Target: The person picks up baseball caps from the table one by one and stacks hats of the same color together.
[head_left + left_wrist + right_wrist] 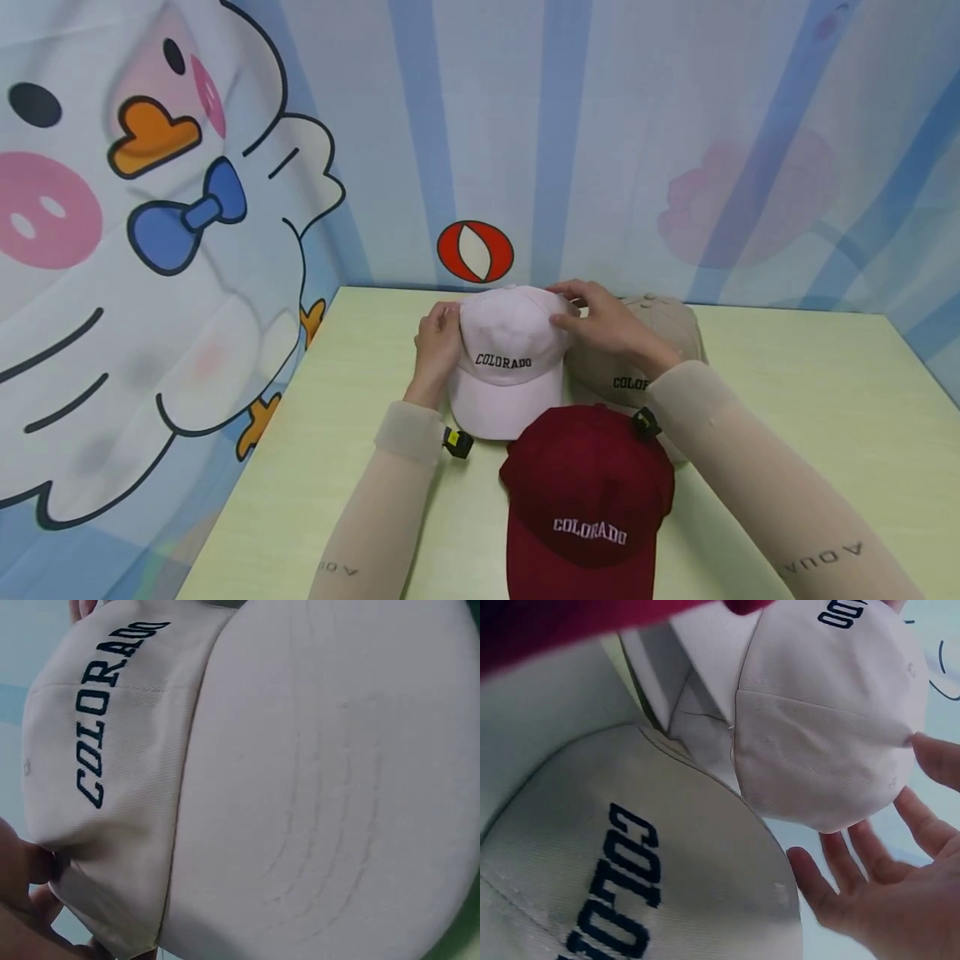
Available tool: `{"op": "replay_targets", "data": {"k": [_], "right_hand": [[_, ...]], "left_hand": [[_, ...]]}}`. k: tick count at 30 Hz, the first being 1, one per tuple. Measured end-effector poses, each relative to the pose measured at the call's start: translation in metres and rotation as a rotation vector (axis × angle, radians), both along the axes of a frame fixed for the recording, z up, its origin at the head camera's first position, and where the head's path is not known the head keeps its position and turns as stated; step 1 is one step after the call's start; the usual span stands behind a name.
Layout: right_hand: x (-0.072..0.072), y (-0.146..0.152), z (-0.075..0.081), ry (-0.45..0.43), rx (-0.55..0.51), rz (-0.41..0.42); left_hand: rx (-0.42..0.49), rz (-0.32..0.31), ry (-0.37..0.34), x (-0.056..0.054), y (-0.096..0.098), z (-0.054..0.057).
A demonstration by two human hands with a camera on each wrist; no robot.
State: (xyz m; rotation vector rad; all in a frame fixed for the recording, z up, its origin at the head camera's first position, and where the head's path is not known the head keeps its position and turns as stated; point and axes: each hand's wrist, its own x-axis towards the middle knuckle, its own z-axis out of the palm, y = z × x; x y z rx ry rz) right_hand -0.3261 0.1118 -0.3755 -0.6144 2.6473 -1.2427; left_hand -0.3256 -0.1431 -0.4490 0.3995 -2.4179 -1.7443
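Observation:
A pale pink-white baseball cap [513, 329] with COLORADO lettering faces the viewer at the back of the table. My left hand [437, 346] pinches its left side, the thumb at a fold in the fabric in the left wrist view. On the other side my right hand [609, 323] holds the crown's edge, its fingers spread and partly behind the cap [817, 750]. Beneath my right hand and wrist is a beige cap [678, 325], partly covered by them. A dark red cap [588, 467] lies in front, brim toward the viewer.
The caps are on a pale yellow-green table [352, 358]. Behind it hangs a printed cloth backdrop [615, 150] with blue stripes, and a large cartoon bird [202, 333] fills the left side. The red cap stands between the two forearms.

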Motion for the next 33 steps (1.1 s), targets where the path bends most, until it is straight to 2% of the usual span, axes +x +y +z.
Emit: {"op": "replay_targets", "data": {"k": [5,10,15,19,22,25,28,33], "right_hand": [[0.001,-0.001,-0.005,0.102,0.115,-0.033],[0.004,-0.004,-0.006,0.147,0.174,-0.065],[0.008,-0.006,-0.006,0.089,0.163,-0.079],[0.01,-0.007,-0.007,0.051,0.153,-0.039],[0.01,-0.007,-0.008,0.008,0.151,0.005],[0.009,-0.007,-0.01,-0.056,0.153,0.042],[0.007,-0.007,-0.012,-0.115,0.158,0.064],[0.006,-0.006,-0.016,-0.161,0.13,0.093]], "left_hand": [[-0.012,0.041,-0.02,-0.001,0.003,-0.005],[-0.037,0.053,0.011,0.007,0.006,-0.003],[-0.082,0.031,0.072,0.017,0.01,0.001],[-0.114,-0.041,0.09,0.022,0.014,0.003],[-0.119,-0.106,0.086,0.023,0.016,0.003],[-0.12,-0.146,0.083,0.022,0.017,-0.001],[-0.114,-0.167,0.074,0.021,0.017,-0.003],[-0.098,-0.197,0.039,0.021,0.017,-0.005]]}}
